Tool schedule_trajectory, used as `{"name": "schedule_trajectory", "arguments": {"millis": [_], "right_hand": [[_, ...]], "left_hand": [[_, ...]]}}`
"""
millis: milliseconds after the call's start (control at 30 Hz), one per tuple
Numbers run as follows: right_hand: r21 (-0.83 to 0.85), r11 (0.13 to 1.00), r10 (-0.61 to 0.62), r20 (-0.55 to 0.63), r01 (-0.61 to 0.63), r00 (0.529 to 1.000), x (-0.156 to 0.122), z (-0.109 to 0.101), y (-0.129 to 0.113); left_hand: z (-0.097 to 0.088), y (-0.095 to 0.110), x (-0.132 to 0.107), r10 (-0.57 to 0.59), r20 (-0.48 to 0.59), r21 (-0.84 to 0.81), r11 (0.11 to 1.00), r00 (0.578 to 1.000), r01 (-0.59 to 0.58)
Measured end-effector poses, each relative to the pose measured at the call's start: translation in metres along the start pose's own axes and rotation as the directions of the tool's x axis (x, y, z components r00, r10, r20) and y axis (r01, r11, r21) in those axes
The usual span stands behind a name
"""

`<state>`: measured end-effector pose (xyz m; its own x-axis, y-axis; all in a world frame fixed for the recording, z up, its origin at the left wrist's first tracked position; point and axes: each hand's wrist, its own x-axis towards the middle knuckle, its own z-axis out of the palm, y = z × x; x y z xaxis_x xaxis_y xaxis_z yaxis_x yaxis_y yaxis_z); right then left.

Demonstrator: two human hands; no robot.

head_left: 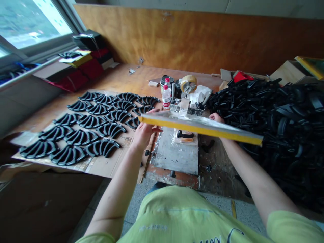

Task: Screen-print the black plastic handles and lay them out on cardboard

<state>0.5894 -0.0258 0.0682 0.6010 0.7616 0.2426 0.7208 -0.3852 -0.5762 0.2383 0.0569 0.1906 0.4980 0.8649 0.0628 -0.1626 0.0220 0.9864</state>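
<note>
A screen printing frame with a yellow front edge is tilted up over a flat metal plate. My left hand is closed around the frame's left end, with fingers above and below the edge. My right hand is beyond the frame's right part, near the heap of black parts. Its fingers look curled, and the frame hides the wrist; what they grip cannot be made out. On the plate, under the frame, lies a black curved part on a small light-coloured holder.
Rows of black curved parts lie fanned out on cardboard to the left. A large heap of black parts covers the right side. Behind the frame stand red-capped bottles, a tape roll and a clamp.
</note>
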Motion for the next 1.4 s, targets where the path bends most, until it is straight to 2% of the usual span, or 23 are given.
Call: {"name": "schedule_trajectory", "arguments": {"millis": [67, 167, 233, 267, 333, 400, 467, 500, 533, 567, 600, 633, 700, 733, 800, 867, 933, 1033, 1100, 1233, 1300, 1333, 1400], "right_hand": [[0.028, 0.996, -0.093, 0.125, 0.09, 0.988, -0.029, 0.019, 0.006], [0.034, 0.943, -0.327, 0.282, 0.331, 0.902, -0.064, 0.043, -0.01], [-0.026, 0.908, -0.39, 0.318, 0.419, 0.864, -0.08, 0.047, -0.033], [-0.055, 0.902, -0.392, 0.309, 0.427, 0.867, -0.088, 0.046, -0.047], [-0.065, 0.885, -0.426, 0.284, 0.461, 0.859, -0.109, 0.04, -0.075], [0.015, 0.818, -0.553, 0.298, 0.575, 0.778, -0.132, 0.036, -0.097], [0.159, 0.712, -0.689, 0.345, 0.684, 0.637, -0.151, 0.035, -0.101], [0.199, 0.696, -0.707, 0.358, 0.69, 0.61, -0.155, 0.035, -0.092], [0.201, 0.718, -0.686, 0.362, 0.666, 0.631, -0.155, 0.034, -0.077], [0.166, 0.771, -0.628, 0.359, 0.615, 0.691, -0.152, 0.032, -0.055], [0.082, 0.848, -0.517, 0.337, 0.523, 0.787, -0.146, 0.03, -0.029], [0.028, 0.885, -0.45, 0.317, 0.465, 0.835, -0.139, 0.027, -0.001], [-0.049, 0.917, -0.359, 0.327, 0.395, 0.874, -0.128, 0.022, 0.055], [-0.074, 0.926, -0.326, 0.336, 0.37, 0.883, -0.125, 0.02, 0.077], [-0.112, 0.942, -0.267, 0.315, 0.315, 0.911, -0.125, 0.016, 0.106], [-0.125, 0.961, -0.217, 0.217, 0.248, 0.952, -0.128, 0.015, 0.108], [-0.095, 0.969, -0.218, 0.118, 0.23, 0.969, -0.128, 0.018, 0.089], [-0.016, 0.933, -0.354, 0.121, 0.359, 0.927, -0.117, 0.032, 0.04], [-0.004, 0.891, -0.447, 0.176, 0.455, 0.877, -0.106, 0.047, 0.006], [-0.049, 0.833, -0.522, 0.264, 0.552, 0.811, -0.092, 0.074, -0.035], [-0.085, 0.818, -0.529, 0.276, 0.568, 0.803, -0.091, 0.081, -0.043], [-0.102, 0.813, -0.53, 0.276, 0.573, 0.802, -0.092, 0.082, -0.045], [-0.123, 0.802, -0.538, 0.276, 0.585, 0.796, -0.096, 0.08, -0.048]], "left_hand": [[0.01, 0.006, 0.015, -0.005, 0.006, -0.049, 0.999, 1.0, 0.006], [0.018, -0.006, 0.016, -0.052, -0.076, -0.116, 0.992, 0.996, 0.043], [0.022, -0.029, -0.002, -0.212, -0.022, -0.116, 0.971, 0.977, 0.208], [0.025, -0.043, -0.014, -0.332, 0.043, -0.093, 0.938, 0.942, 0.335], [0.032, -0.073, -0.043, -0.55, 0.161, -0.046, 0.825, 0.819, 0.563], [0.034, -0.1, -0.07, -0.636, 0.159, -0.105, 0.75, 0.755, 0.653], [0.021, -0.119, -0.091, -0.661, 0.077, -0.19, 0.725, 0.746, 0.662], [0.007, -0.127, -0.1, -0.672, 0.009, -0.209, 0.723, 0.74, 0.659], [-0.012, -0.134, -0.107, -0.681, -0.079, -0.211, 0.725, 0.728, 0.656], [-0.035, -0.14, -0.115, -0.681, -0.174, -0.2, 0.731, 0.711, 0.652], [-0.06, -0.146, -0.123, -0.677, -0.316, -0.179, 0.731, 0.665, 0.659], [-0.087, -0.152, -0.131, -0.651, -0.438, -0.149, 0.733, 0.62, 0.664], [-0.134, -0.165, -0.147, -0.601, -0.615, -0.066, 0.684, 0.51, 0.727], [-0.151, -0.171, -0.154, -0.596, -0.653, -0.034, 0.639, 0.467, 0.768], [-0.174, -0.182, -0.162, -0.605, -0.671, 0.018, 0.564, 0.428, 0.826], [-0.181, -0.189, -0.161, -0.623, -0.644, 0.064, 0.535, 0.444, 0.842], [-0.182, -0.188, -0.153, -0.624, -0.617, 0.164, 0.495, 0.48, 0.853], [-0.181, -0.172, -0.132, -0.641, -0.599, 0.348, 0.332, 0.481, 0.877], [-0.179, -0.153, -0.114, -0.633, -0.575, 0.44, 0.295, 0.518, 0.848], [-0.152, -0.103, -0.063, -0.517, -0.427, 0.548, 0.504, 0.742, 0.667], [-0.123, -0.074, -0.035, -0.412, -0.323, 0.546, 0.655, 0.852, 0.523], [-0.105, -0.059, -0.021, -0.3, -0.246, 0.509, 0.769, 0.922, 0.386], [-0.063, -0.03, 0.002, -0.091, -0.137, 0.335, 0.933, 0.986, 0.133]]}}
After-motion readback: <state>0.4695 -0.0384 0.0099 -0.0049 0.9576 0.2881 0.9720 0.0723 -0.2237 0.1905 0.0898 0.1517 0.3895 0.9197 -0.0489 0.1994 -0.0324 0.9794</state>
